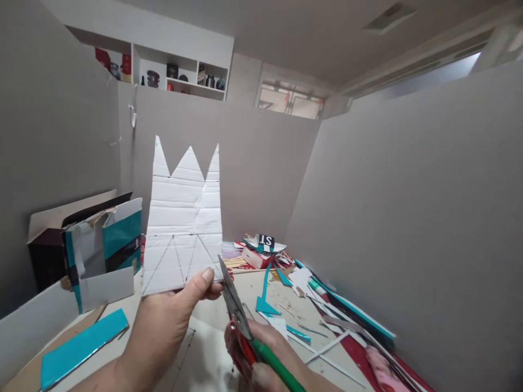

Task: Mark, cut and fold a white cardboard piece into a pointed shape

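Observation:
My left hand (180,310) grips a piece of white cardboard (183,207) by its lower edge, thumb in front. The cardboard stands upright, and its top edge is cut into three pointed peaks. Pencil or pen lines form a zigzag across its lower part, below a dashed cross line. In my right hand (265,348) is a pair of scissors (239,307) with red and green handles. The blades point up, close to the cardboard's lower right corner; whether they touch it I cannot tell.
Torn teal and white boxes (122,234) stand at the left, behind a flat teal piece (84,348). Cardboard offcuts and strips (335,343) litter the table's right side. A small red and white box (257,256) lies at the back. Grey walls enclose the table.

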Demonstrator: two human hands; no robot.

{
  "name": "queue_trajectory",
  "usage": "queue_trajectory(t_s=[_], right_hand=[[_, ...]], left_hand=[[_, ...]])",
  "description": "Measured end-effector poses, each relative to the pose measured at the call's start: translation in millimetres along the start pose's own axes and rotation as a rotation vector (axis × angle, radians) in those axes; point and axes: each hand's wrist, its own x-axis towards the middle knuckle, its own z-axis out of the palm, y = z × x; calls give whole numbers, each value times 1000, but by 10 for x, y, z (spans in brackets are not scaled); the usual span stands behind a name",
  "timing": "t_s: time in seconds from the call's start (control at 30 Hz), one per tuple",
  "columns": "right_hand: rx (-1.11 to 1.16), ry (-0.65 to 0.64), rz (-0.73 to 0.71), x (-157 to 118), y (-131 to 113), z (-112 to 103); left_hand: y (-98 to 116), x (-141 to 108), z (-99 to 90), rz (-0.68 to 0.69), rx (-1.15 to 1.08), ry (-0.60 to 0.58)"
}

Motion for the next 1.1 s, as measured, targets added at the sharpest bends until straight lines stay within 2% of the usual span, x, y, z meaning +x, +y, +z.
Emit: queue_trajectory(t_s=[0.27, 0.53, 0.77, 1.1], right_hand=[[-10, -25, 8, -1, -127, -47], [-128, -40, -15, -18, -230, -72], [-135, -39, -70, -2, -216, -57], [-75, 11, -60, -12, -115, -21]], left_hand=[[0, 11, 14, 22, -1, -2], [-16, 7, 7, 40, 16, 2], [5, 9, 23, 44, 22, -6], [-12, 17, 19, 23, -3, -15]])
